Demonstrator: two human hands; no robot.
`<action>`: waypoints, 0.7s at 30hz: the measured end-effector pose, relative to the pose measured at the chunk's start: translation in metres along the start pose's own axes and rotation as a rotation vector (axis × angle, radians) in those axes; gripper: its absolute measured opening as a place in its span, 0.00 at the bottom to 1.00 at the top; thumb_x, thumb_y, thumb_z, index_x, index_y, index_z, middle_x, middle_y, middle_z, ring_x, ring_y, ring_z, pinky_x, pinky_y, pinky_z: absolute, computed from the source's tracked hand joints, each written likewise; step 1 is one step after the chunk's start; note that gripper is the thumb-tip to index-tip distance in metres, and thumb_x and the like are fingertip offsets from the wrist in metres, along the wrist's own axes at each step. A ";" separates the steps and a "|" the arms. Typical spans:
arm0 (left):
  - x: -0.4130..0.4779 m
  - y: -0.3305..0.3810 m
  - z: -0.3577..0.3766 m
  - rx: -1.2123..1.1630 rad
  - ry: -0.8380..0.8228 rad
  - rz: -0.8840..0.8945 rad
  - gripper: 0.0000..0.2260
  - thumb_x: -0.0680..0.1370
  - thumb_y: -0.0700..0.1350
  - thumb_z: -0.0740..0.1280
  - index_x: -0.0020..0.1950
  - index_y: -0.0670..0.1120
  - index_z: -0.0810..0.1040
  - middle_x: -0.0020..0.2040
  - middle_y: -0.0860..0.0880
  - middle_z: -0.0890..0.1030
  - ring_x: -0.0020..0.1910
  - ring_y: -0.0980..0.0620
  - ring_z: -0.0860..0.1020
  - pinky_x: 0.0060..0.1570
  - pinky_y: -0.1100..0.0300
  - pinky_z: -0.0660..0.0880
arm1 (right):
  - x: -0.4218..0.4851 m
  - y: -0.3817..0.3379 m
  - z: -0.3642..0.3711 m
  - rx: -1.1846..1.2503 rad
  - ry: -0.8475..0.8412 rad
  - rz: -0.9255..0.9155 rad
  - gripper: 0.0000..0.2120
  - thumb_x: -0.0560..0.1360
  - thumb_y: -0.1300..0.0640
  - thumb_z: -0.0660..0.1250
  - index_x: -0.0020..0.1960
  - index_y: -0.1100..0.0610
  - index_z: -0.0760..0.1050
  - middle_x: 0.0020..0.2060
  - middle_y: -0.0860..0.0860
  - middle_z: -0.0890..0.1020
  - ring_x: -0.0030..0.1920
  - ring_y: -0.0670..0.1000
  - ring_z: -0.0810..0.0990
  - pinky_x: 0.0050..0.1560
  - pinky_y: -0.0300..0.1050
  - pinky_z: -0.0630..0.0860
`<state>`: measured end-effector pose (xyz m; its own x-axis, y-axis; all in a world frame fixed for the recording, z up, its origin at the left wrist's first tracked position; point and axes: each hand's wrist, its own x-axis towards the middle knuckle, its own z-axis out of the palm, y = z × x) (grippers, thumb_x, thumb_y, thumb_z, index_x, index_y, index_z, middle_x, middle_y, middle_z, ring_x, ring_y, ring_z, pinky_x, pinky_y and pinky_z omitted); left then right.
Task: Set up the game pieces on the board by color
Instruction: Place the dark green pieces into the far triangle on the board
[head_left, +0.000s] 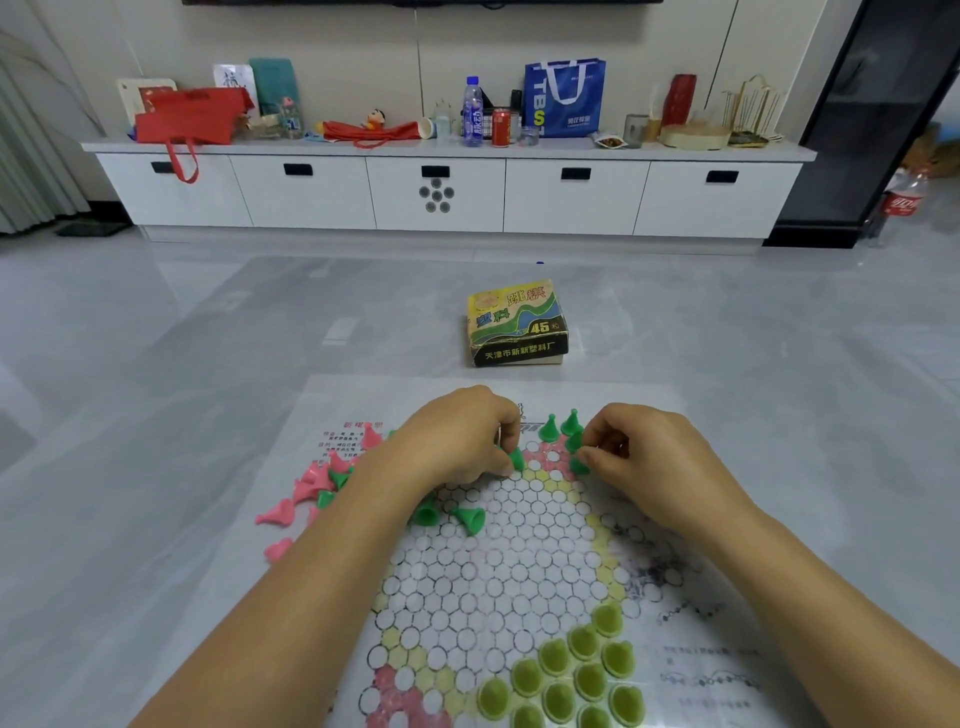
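A paper Chinese-checkers board (519, 561) lies on the glass table in front of me. My left hand (457, 436) pinches a green cone piece (516, 458) at the board's far corner. My right hand (644, 452) pinches another green cone (578, 464) on the same corner. Two green cones (549, 428) stand upright behind them. Two more green cones (470, 518) lie tipped over on the board under my left wrist. Several olive-green pieces (571, 670) fill the near right corner. Loose pink cones (306, 483) and a few green ones lie in a heap at the left.
The game's cardboard box (517, 325) stands beyond the board. A white TV cabinet (447, 192) with bags, bottles and a can runs along the far wall. A cola bottle (901, 202) stands on the floor at the right.
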<state>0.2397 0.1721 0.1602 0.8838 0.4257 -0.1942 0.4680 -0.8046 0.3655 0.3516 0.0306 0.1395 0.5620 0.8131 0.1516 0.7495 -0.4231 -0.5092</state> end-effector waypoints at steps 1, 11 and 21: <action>0.000 0.000 0.000 -0.002 0.003 0.003 0.06 0.73 0.44 0.69 0.48 0.47 0.76 0.48 0.51 0.73 0.48 0.49 0.74 0.46 0.57 0.71 | 0.000 0.000 0.000 0.000 -0.011 0.003 0.03 0.72 0.53 0.68 0.44 0.52 0.77 0.41 0.47 0.81 0.42 0.48 0.77 0.44 0.47 0.77; 0.001 -0.004 -0.003 -0.088 0.116 -0.010 0.05 0.73 0.42 0.68 0.45 0.46 0.74 0.44 0.52 0.74 0.41 0.53 0.71 0.35 0.66 0.66 | 0.002 0.006 0.001 0.071 -0.107 0.066 0.05 0.70 0.53 0.70 0.42 0.52 0.75 0.38 0.47 0.79 0.41 0.49 0.77 0.43 0.46 0.76; 0.006 0.001 0.004 -0.099 0.267 -0.015 0.08 0.74 0.38 0.64 0.51 0.45 0.79 0.48 0.50 0.73 0.45 0.52 0.71 0.48 0.59 0.70 | 0.003 0.011 0.000 0.181 -0.152 0.115 0.07 0.69 0.56 0.71 0.40 0.53 0.73 0.36 0.47 0.77 0.36 0.46 0.74 0.35 0.38 0.70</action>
<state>0.2452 0.1726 0.1560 0.8394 0.5419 0.0411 0.4674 -0.7584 0.4543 0.3618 0.0286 0.1348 0.5705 0.8204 -0.0386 0.6012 -0.4492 -0.6609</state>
